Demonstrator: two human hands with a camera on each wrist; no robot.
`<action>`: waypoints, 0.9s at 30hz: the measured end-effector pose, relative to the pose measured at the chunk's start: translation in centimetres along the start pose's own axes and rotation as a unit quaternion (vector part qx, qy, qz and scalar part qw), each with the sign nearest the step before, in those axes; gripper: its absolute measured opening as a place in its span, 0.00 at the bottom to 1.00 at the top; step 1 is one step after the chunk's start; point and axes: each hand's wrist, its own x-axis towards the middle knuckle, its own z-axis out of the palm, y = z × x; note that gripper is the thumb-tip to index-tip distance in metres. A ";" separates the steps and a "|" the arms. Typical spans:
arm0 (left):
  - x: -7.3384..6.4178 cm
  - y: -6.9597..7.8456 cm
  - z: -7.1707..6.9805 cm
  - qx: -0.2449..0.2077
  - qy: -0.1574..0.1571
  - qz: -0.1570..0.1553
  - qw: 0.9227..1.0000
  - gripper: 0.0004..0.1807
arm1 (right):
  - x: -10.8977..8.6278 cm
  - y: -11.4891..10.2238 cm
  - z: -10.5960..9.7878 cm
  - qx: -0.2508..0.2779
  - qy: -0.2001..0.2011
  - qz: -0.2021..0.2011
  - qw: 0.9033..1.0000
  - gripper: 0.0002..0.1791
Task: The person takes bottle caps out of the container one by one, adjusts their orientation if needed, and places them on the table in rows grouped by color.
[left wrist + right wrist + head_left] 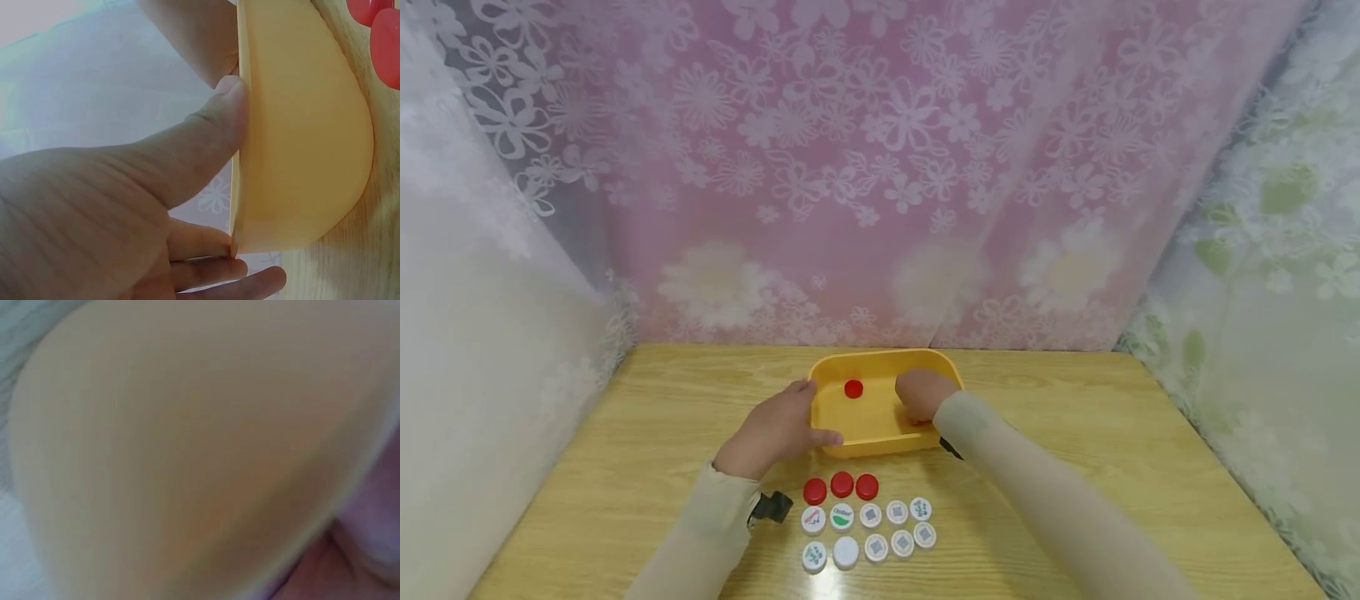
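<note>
A yellow plastic bin (880,450) stands on the table. My left hand (778,429) holds its left end, the thumb on the near rim and the fingers at the left side; the left wrist view shows the thumb (231,103) against the rim. Inside the bin, toward the left, lies a red bottle cap (853,389). My right hand (925,393) reaches down into the bin's right part, fingers bent and mostly hidden. The bin's wall (156,425) fills most of the right wrist view, and I cannot tell what that hand holds.
In front of the bin sit three red caps (842,484) in a row. Nearer to me are two rows of white bottle caps (846,552), some printed. Floral curtains (880,167) hang behind the wooden table (1112,467) and at both sides.
</note>
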 end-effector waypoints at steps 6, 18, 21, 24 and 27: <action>0.0 0.0 -0.1 0.000 0.001 -0.002 1.000 0.55 | 0.0 -0.5 -0.9 0.013 -0.023 0.014 1.000 0.17; -0.2 -0.2 0.0 -0.002 0.008 0.002 1.000 0.54 | 0.3 -0.3 -0.4 -0.021 -0.023 -0.011 0.999 0.16; -0.1 -0.2 -0.2 -0.004 0.007 0.003 1.000 0.54 | 0.2 -0.3 -0.4 -0.027 -0.015 -0.014 0.999 0.14; 0.0 -0.3 -0.2 -0.007 0.001 0.004 1.000 0.55 | 0.3 0.0 -0.1 -0.011 -0.009 -0.017 1.000 0.14; 0.0 -0.4 -0.1 -0.008 -0.003 0.004 1.000 0.55 | 0.7 0.4 0.3 0.031 0.010 -0.019 0.999 0.07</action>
